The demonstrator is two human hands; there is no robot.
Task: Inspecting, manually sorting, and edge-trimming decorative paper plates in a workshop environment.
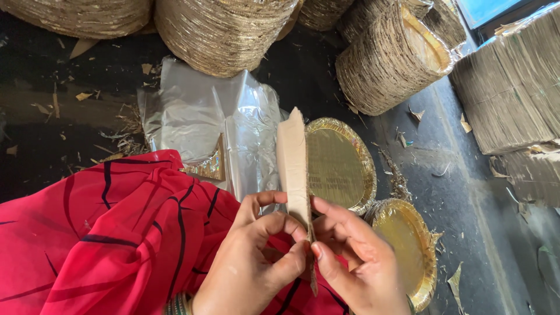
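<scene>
A thin stack of paper plates [293,166] is held edge-on at the lower centre of the frame, pinched between two hands. The left hand [256,262] is closed on the stack's near face with thumb and fingers, and the right hand [356,262] is closed on the opposite face; the stack stands nearly upright, its pale cardboard back turned left and its top rising to mid-frame.

Two gold-foil plates are seen lying singly on the floor: one plate [344,163] just behind the held stack, a second plate [408,248] at lower right, close beside the right hand. At least five bundled rolls of stacked plates are counted along the top edge, the nearest roll [391,61] tipped on its side at upper right. One squared pile of flat sheets [513,87] fills the far right edge. One clear plastic sheet [204,116] is spread at centre left, with a small gold offcut [210,166] lying on it.

Red cloth with dark stripes [105,233] covers the lower left corner, touching the left wrist, where bangles [178,304] are worn.

Open room is left mainly along the grey strip of floor [466,204] at right, between the loose plates and the sheet pile. The floor is dark, worn and strewn with paper shavings and scraps.
</scene>
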